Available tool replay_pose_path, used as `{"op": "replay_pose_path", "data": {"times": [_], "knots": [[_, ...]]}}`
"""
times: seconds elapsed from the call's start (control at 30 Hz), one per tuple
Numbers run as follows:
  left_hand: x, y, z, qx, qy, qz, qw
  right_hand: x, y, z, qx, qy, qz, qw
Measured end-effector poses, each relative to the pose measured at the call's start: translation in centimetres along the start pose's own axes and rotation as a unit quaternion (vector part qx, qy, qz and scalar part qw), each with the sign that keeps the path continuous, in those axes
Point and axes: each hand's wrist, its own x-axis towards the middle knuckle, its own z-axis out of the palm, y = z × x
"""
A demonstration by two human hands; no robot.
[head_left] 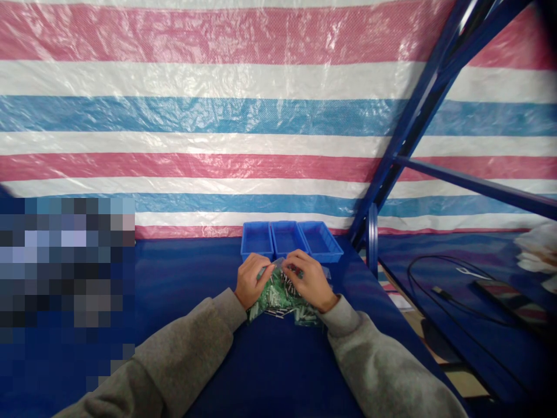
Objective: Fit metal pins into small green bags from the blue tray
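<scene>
My left hand (252, 280) is closed in a pinch over a pile of small parts, with clear film at its fingertips. Facing it, my right hand (308, 278) also pinches, its thumb and forefinger close to the left fingertips. Between them shows the edge of a clear plastic bag (279, 263). Beneath lie small green pieces (275, 296) that look like plastic wall plugs, and thin silvery screws (275, 314). Another clear bag of green pieces (306, 316) rests below my right hand. My fingers hide part of the pile.
Three blue trays (285, 238) stand side by side behind the pile on the blue table (195, 278). A blue metal frame (409, 128) rises at the right. Beyond it, a black cable (455, 302) lies on another blue surface. Striped sheeting (217, 116) hangs behind.
</scene>
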Motion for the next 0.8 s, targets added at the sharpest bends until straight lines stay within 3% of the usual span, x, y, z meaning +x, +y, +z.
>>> {"op": "replay_pose_path", "data": {"times": [0.3, 0.6, 0.8], "knots": [[0.05, 0.47, -0.08, -0.038, -0.019, 0.016, 0.999, 0.0, -0.58, -0.2, 0.022, 0.012, -0.004, 1.0], [0.09, -0.07, 0.1, -0.003, -0.02, 0.008, 1.0, -0.06, 0.11, 0.24, 0.052, 0.01, 0.029, 0.998], [-0.08, -0.38, 0.23, 0.014, -0.013, 0.011, 1.0, 0.09, -0.64, -0.31, 0.031, 0.021, -0.015, 0.999]]}}
